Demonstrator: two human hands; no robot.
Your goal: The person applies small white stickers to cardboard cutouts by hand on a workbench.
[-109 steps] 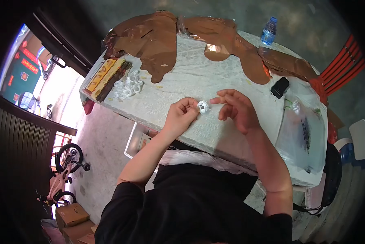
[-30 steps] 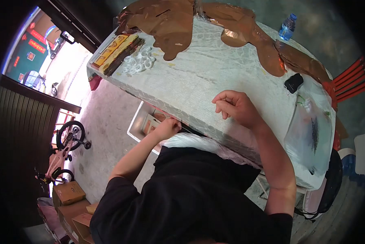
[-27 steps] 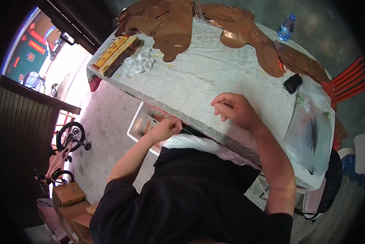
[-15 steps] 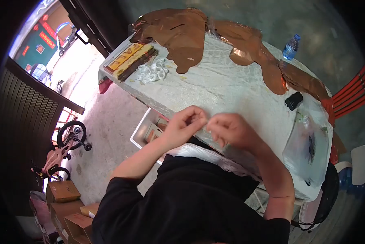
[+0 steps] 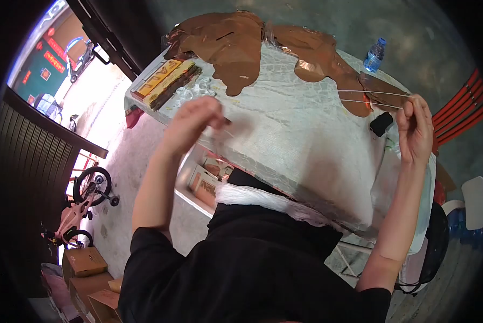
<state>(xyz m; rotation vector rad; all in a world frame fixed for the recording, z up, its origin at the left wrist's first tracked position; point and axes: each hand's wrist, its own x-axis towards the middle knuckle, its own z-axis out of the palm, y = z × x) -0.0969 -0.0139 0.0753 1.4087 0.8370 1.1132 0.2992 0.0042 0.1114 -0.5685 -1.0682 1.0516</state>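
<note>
My right hand (image 5: 415,126) is raised at the right side of the table, its fingers pinched on a thin white string (image 5: 373,97) that runs leftward in two strands. On the left, my left hand (image 5: 196,119) is blurred by motion over the table's front edge, fingers bent; what it holds, if anything, is too smeared to tell. Beyond it lie white rings (image 5: 194,92) beside a stack with yellow and brown layers (image 5: 169,81). A bundle of white strands (image 5: 268,199) rests across my waist.
Brown foil sheets (image 5: 236,48) lie along the table's (image 5: 284,124) far side. A blue-capped bottle (image 5: 374,56), a black object (image 5: 381,124) and clear plastic (image 5: 384,183) are at the right. Below the left edge is a white box (image 5: 186,196).
My hands were close together above the front edge. They have moved far apart, the left one up and left, the right one up and right, with string now visible near the right.
</note>
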